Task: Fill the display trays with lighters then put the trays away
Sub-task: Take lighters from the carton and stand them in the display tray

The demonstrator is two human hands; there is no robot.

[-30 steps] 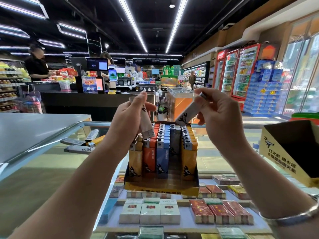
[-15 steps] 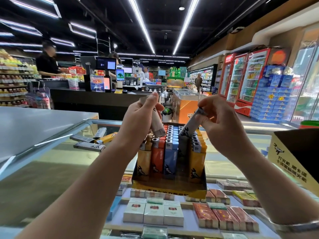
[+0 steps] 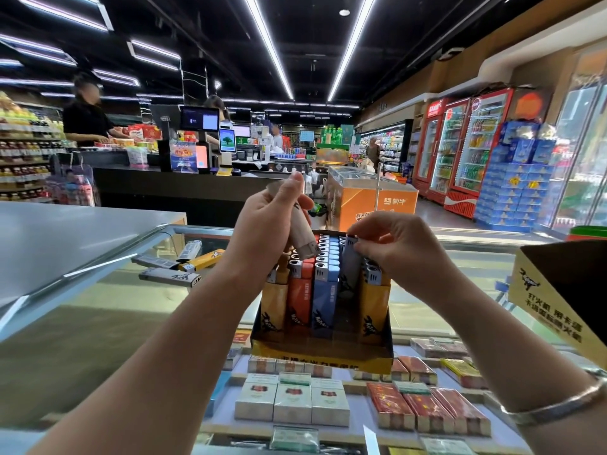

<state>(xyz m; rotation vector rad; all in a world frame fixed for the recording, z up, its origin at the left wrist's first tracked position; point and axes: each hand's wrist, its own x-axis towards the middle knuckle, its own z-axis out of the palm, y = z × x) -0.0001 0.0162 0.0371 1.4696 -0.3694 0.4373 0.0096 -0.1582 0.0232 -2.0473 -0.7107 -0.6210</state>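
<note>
Pinching a grey lighter (image 3: 350, 257) into the tray (image 3: 323, 357), the right hand (image 3: 399, 249) could topple neighbours if it jams, while the left hand (image 3: 266, 231) grips another.

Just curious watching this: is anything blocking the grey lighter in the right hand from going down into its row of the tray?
Nothing visible does. The right hand pinches the grey lighter already partway into the open column between the blue lighters and yellow lighters of the display tray.
</note>
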